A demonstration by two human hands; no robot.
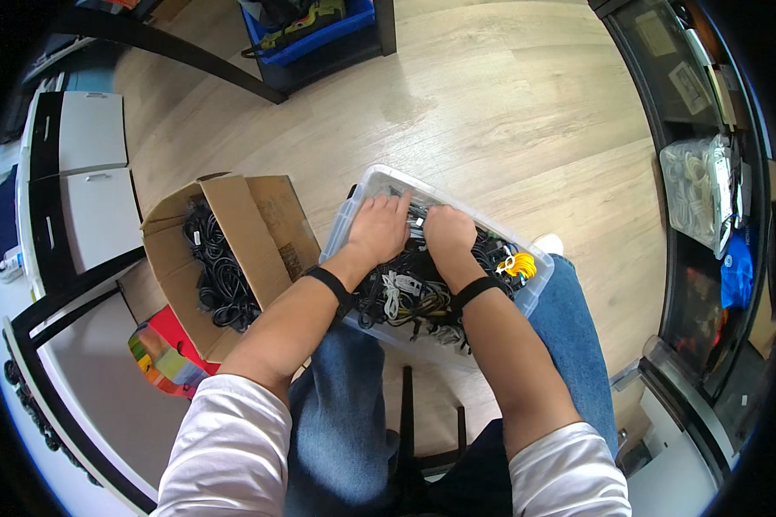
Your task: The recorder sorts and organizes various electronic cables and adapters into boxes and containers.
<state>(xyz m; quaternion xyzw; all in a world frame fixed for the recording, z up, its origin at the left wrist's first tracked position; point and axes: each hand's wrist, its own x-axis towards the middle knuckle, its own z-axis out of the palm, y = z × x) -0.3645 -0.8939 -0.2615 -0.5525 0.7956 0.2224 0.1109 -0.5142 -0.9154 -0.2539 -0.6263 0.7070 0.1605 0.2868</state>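
A clear plastic storage bin (388,173) full of bundled cables stands before me, by my knees. Both of my hands reach into its far side. The back of my left hand (378,226) faces up with its fingers stretched forward over the contents; its thumb and palm are hidden. Close beside it, my right hand (449,229) is curled into a fist among black cables (420,258), and whatever its fingers hold is hidden. A small white connector or tag (419,222) shows between the hands. Nearer me lie a white cable bundle (393,294) and, at right, a yellow cable coil (519,265).
An open cardboard box (233,200) holding coiled black cables (223,265) stands left of the bin. A colourful bag (161,355) lies below it. Shelving at right carries a clear container of pale cables (692,187). A blue crate (323,44) with a power tool sits ahead.
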